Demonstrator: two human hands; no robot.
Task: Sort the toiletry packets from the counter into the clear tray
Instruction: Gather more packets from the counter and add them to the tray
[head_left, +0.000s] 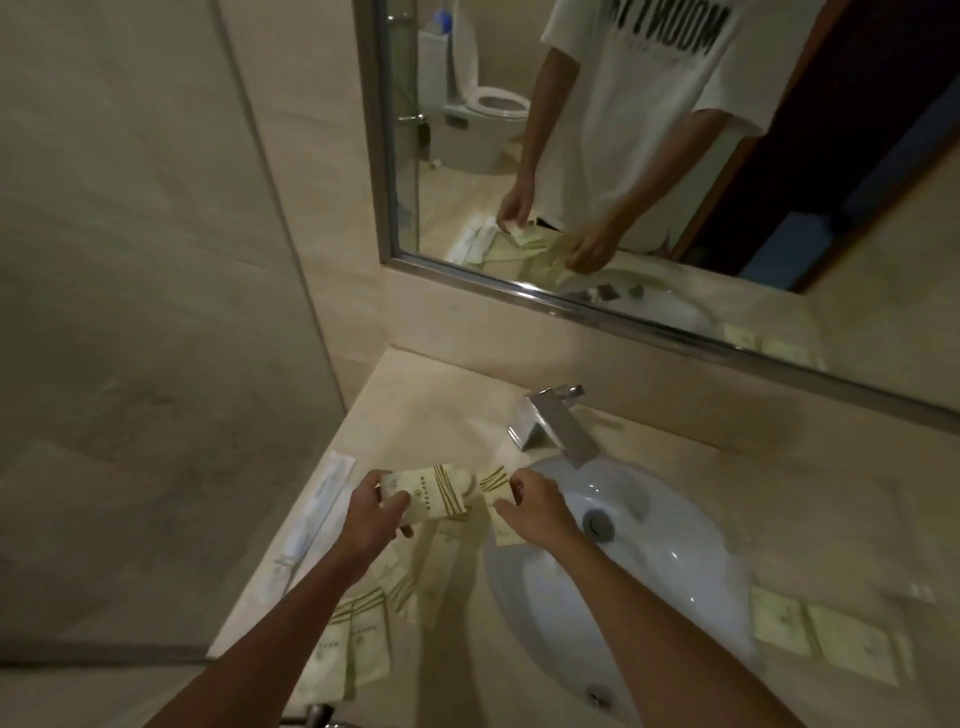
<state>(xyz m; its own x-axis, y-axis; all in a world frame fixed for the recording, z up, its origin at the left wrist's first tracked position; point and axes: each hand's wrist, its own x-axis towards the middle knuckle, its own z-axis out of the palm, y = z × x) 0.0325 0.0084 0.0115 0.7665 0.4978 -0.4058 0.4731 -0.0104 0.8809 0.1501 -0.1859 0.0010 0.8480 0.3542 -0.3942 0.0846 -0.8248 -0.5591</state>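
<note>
My left hand (371, 512) grips a cream toiletry packet with gold stripes (434, 491), held just above the counter left of the basin. My right hand (535, 506) pinches a second cream packet (500, 512) at the basin's left rim. Several more cream packets (363, 629) lie loose on the counter beneath my left forearm. Two flat packets (821, 634) lie on the counter right of the basin. A long white wrapped item (311, 525) lies along the counter's left edge. I cannot make out a clear tray.
A white oval basin (649, 561) with a drain fills the counter's middle. A chrome faucet (553, 423) stands behind it. A framed mirror (623, 156) covers the wall above. A glass partition (156, 364) borders the counter's left side.
</note>
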